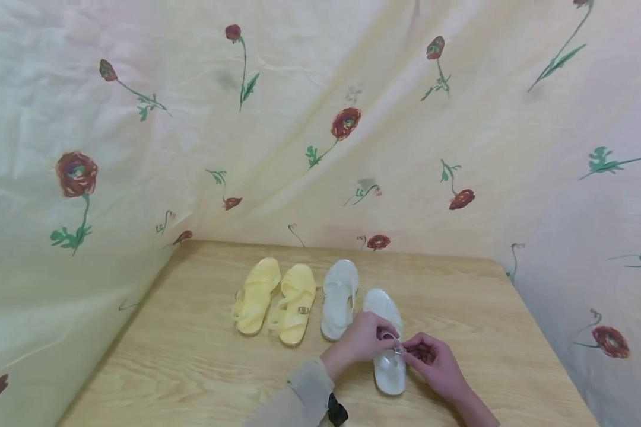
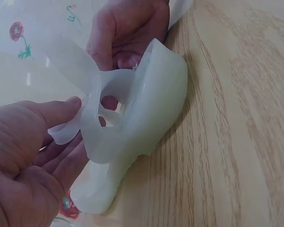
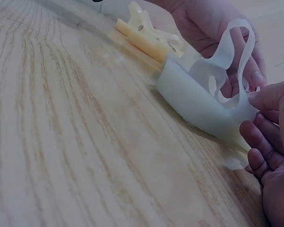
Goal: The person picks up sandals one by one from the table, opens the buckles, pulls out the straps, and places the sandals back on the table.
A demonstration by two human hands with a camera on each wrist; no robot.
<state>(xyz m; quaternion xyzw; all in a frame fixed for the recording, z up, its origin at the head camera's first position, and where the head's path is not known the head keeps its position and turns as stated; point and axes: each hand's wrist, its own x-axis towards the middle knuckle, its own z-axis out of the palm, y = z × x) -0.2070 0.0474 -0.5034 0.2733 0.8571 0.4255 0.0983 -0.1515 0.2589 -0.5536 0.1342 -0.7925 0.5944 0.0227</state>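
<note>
A white, slightly translucent sandal lies sole-down on the wooden table, with both hands at its straps. My left hand reaches over it from the left and pinches the strap between thumb and fingers. From the right, my right hand pinches the same strap area near a small shiny buckle. In the right wrist view a loop of strap stands up above the sandal. Fingers partly hide the buckle, so whether it is fastened cannot be told.
Left of this sandal lies its white mate. Two yellow sandals lie side by side farther left. A floral cloth hangs behind and on both sides of the wooden table.
</note>
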